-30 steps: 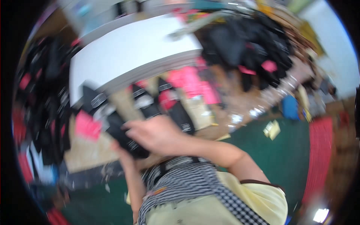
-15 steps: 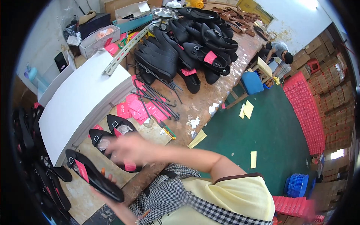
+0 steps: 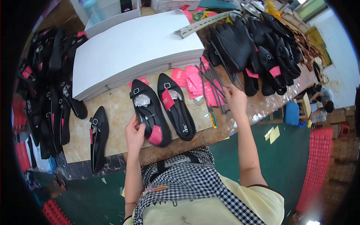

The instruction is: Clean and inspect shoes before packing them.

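Note:
Two black pointed flat shoes with square buckles lie side by side before me. My left hand (image 3: 134, 134) is closed on the side of the left shoe (image 3: 149, 108), which has crumpled paper in its toe and a pink card at its heel. The other shoe (image 3: 180, 112) of the two lies untouched, a pink card in its opening. Farther left, a third black shoe (image 3: 99, 137) rests by the table's front edge. To the right my right hand (image 3: 236, 100) is closed at the end of the thin black sticks (image 3: 214, 84), its fingertips pinching one.
A white paper stack (image 3: 138, 48) stands behind the shoes, a perforated metal bar (image 3: 204, 24) on it. Pink cards (image 3: 193, 80) and a yellow-green cutter (image 3: 213, 118) lie beside the sticks. Black shoes are heaped at right (image 3: 262, 56) and left (image 3: 52, 90). A person (image 3: 322, 101) works beyond.
My left hand has let go of the third shoe, now at the table's left, and taken hold of another. My right hand has moved from the shoes to the sticks. The view has turned.

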`<state>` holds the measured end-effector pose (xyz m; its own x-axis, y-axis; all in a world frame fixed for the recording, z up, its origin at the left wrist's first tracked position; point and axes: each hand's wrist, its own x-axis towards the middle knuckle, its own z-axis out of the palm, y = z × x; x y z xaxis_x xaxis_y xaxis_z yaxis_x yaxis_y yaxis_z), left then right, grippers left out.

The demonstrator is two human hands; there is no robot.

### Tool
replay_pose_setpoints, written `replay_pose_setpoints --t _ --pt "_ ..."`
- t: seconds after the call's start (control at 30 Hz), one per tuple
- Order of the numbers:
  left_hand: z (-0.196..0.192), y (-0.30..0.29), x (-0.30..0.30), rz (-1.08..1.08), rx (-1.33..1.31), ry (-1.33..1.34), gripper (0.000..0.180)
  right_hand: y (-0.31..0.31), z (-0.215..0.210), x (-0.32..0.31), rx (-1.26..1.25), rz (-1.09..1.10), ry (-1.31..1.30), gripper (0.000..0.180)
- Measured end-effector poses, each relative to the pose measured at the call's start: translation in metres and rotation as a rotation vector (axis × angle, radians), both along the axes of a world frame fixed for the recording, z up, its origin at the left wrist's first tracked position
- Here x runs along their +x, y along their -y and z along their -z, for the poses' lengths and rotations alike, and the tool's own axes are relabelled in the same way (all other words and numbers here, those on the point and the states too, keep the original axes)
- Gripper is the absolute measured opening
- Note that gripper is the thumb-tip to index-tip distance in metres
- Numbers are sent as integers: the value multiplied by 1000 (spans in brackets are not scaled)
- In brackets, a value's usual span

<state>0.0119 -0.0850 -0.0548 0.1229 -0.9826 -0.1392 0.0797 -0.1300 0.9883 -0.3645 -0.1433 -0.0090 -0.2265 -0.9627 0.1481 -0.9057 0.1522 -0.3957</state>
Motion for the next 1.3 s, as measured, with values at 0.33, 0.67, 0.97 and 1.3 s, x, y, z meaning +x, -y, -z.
replay_pose_setpoints --t 0.33,0.67,0.97,1.3 --pt "-48 -27 -15 -25 215 -612 78 -22 -60 91 52 -390 684 29" --pt "-36 -26 -10 -127 -98 -247 78 -39 -106 196 371 -650 736 28" --pt "-30 -35 -25 -288 -91 -307 86 -55 -106 210 121 -708 507 25" --pt "-32 -42 -49 -339 -15 -194 92 -52 -71 236 -285 -681 324 31"
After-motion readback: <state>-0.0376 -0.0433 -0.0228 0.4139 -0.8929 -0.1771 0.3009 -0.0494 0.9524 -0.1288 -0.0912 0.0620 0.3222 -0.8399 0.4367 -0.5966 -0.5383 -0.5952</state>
